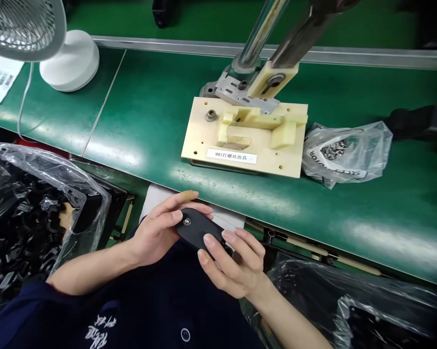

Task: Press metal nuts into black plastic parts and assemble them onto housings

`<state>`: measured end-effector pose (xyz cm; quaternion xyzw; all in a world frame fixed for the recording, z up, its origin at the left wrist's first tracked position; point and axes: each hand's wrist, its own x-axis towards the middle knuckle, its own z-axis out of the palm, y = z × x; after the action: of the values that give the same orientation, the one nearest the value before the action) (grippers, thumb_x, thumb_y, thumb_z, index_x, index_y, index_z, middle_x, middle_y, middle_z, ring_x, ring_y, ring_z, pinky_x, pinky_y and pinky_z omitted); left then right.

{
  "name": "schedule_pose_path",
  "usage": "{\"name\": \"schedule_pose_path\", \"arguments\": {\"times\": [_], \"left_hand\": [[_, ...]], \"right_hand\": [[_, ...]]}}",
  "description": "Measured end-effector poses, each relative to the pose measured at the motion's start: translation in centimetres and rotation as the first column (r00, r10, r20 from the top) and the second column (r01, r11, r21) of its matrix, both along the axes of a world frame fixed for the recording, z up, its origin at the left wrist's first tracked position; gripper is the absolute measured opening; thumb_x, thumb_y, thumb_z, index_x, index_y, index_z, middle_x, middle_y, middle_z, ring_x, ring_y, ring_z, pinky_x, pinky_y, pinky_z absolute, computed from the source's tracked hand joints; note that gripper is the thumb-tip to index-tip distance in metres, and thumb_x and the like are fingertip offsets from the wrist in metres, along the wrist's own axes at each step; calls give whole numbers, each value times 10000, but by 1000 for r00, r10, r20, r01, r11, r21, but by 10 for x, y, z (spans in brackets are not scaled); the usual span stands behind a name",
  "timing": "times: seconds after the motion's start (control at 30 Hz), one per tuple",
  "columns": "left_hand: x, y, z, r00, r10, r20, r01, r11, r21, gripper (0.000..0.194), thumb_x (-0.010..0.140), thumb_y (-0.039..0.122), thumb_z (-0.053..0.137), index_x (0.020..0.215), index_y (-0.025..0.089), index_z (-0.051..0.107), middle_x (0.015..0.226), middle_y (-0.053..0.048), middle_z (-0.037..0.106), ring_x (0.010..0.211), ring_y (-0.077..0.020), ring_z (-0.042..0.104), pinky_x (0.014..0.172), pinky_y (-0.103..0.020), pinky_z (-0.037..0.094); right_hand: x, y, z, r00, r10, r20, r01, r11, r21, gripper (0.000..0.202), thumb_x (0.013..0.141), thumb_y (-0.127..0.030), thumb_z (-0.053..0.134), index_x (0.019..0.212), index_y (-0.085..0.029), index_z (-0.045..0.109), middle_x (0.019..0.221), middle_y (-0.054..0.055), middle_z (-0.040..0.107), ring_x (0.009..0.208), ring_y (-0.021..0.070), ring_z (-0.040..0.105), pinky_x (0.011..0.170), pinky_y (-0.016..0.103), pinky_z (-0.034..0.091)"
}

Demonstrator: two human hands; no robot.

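Note:
Both hands hold one black rounded part (198,230) in front of my body, just off the bench's front edge. A shiny metal screw head shows near the part's left end. My left hand (160,227) grips that end, its thumb beside the screw. At the right end, the fingers of my right hand (235,261) wrap round the part and cover some of it. Beyond the hands, a cream fixture plate (196,140) with raised blocks and a white label lies on the green bench (149,126).
Right of the fixture lies a clear plastic bag (371,150) of small metal pieces. A metal post (258,39) rises behind the fixture. A white fan (71,60) stands at back left. Plastic-lined bins of black parts (25,232) sit below the bench at left and right.

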<state>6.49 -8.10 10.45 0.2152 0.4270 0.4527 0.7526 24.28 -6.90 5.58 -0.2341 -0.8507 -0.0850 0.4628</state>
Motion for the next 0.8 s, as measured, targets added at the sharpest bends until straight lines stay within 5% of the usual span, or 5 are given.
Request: {"name": "schedule_pose_path", "arguments": {"times": [0.2,0.33,0.43,0.6,0.8], "left_hand": [[-15,-1,4,916,373,-150,-365,928,80,314,791,190,559,1101,219,594,882,-30,685,730,-132,636,675,-263,544],[-35,5,14,810,540,-227,-488,837,249,259,808,195,573,1064,199,615,788,-19,651,631,-102,602,579,-210,515],[-33,6,15,846,473,-247,-405,870,281,327,811,183,594,1138,197,590,959,-65,697,895,-184,680,819,-311,562],[-10,0,8,971,184,-153,-155,971,182,484,834,164,585,1303,241,496,1211,-90,670,1181,-230,605,1025,-387,482],[-36,-4,36,964,267,20,-257,904,342,501,855,198,548,1351,200,480,512,39,596,532,-127,584,669,-268,563]], "right_hand": [[1,4,-13,972,-170,-163,135,969,-208,407,750,-54,695,1096,-245,599,1062,61,645,1079,253,603,815,392,605],[-3,-6,-21,866,-339,-367,17,755,-656,657,781,-159,726,1372,-225,447,1205,130,598,1097,262,609,904,465,576],[-8,-14,-24,839,-361,-408,-74,667,-741,616,808,-197,706,1365,-255,451,1217,118,596,1136,258,593,954,475,548],[-15,-18,-24,842,-347,-413,-80,677,-732,663,774,-150,731,1363,-274,454,1230,104,594,1133,249,593,956,463,544],[-12,-17,-27,767,-487,-418,-56,598,-800,594,769,-201,749,1311,-236,508,1208,98,602,1119,232,601,968,409,540]]}}
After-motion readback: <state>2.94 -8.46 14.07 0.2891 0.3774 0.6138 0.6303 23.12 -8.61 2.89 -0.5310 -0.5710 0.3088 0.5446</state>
